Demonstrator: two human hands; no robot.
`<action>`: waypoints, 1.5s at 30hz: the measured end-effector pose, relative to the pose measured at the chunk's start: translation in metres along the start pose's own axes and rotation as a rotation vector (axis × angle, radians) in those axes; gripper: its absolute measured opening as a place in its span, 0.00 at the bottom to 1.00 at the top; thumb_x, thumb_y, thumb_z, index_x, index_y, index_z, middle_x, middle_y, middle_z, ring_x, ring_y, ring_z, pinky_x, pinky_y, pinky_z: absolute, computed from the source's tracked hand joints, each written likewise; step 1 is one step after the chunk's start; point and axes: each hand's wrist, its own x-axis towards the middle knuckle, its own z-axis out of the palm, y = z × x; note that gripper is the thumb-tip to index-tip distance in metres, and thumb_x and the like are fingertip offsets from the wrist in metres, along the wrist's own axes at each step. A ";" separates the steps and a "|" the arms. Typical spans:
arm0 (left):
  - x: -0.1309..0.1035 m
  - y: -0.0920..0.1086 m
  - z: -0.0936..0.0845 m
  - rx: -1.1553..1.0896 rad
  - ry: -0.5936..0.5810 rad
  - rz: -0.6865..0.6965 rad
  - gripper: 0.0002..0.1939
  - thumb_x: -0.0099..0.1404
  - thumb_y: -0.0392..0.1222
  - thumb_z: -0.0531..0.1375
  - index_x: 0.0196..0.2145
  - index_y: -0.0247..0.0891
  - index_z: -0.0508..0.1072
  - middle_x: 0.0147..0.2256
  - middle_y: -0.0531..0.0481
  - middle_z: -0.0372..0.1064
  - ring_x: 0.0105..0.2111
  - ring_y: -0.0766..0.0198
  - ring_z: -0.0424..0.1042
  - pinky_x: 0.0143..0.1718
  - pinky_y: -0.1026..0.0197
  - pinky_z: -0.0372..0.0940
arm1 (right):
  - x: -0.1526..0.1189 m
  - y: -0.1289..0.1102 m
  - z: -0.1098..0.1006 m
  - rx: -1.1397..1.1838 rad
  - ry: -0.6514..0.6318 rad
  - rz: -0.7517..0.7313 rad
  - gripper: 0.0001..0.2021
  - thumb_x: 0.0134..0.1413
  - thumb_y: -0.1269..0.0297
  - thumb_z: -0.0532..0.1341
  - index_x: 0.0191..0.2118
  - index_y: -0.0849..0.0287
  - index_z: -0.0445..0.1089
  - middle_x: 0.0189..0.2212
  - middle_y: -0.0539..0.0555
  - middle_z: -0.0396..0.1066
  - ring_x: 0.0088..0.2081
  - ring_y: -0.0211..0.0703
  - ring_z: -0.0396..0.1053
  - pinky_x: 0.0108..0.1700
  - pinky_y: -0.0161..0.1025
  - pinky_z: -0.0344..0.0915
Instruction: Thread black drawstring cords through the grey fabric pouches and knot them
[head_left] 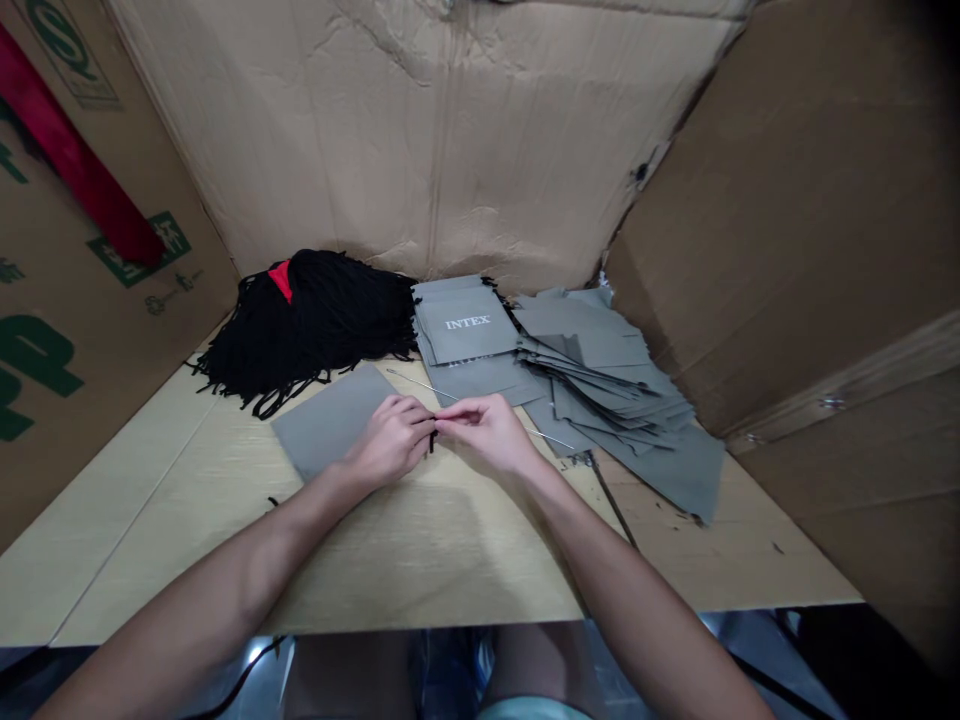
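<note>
A grey flat pouch (330,420) lies on the table, its right end under my left hand (395,437). The fingers of my left hand are closed around a short black cord (432,440) at the pouch's right side. My right hand (484,428) meets it there, thumb and forefinger pinched at the same cord. A long thin metal rod (412,381) slants across the table and passes at my right hand; its far end shows to the right of that hand. Whether my right hand also grips the rod is hidden.
A heap of black cords (322,315) with a red tie stands at the back left. Stacked grey pouches (469,330) marked INTEX are behind my hands, and more loose grey pouches (622,390) spread to the right. Cardboard walls (420,140) enclose the table (420,570).
</note>
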 end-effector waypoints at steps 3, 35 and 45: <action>0.000 0.002 0.001 0.059 0.026 0.036 0.11 0.68 0.35 0.53 0.39 0.36 0.76 0.37 0.46 0.76 0.40 0.58 0.68 0.46 0.54 0.59 | -0.001 0.001 0.004 0.025 0.042 0.049 0.13 0.36 0.59 0.71 0.28 0.64 0.78 0.21 0.53 0.75 0.23 0.38 0.70 0.30 0.38 0.69; 0.011 0.024 -0.003 -1.313 0.360 -0.932 0.14 0.42 0.42 0.74 0.27 0.34 0.79 0.28 0.50 0.77 0.29 0.66 0.72 0.35 0.64 0.65 | 0.000 0.006 0.019 0.247 0.231 -0.081 0.09 0.33 0.68 0.70 0.26 0.60 0.73 0.20 0.49 0.72 0.22 0.34 0.67 0.27 0.33 0.66; 0.011 0.019 -0.009 -1.598 0.176 -0.935 0.13 0.46 0.35 0.70 0.31 0.34 0.75 0.26 0.54 0.72 0.25 0.72 0.68 0.29 0.69 0.58 | -0.006 0.007 0.022 0.111 0.225 -0.217 0.09 0.36 0.65 0.69 0.28 0.59 0.72 0.26 0.51 0.74 0.27 0.37 0.70 0.34 0.36 0.69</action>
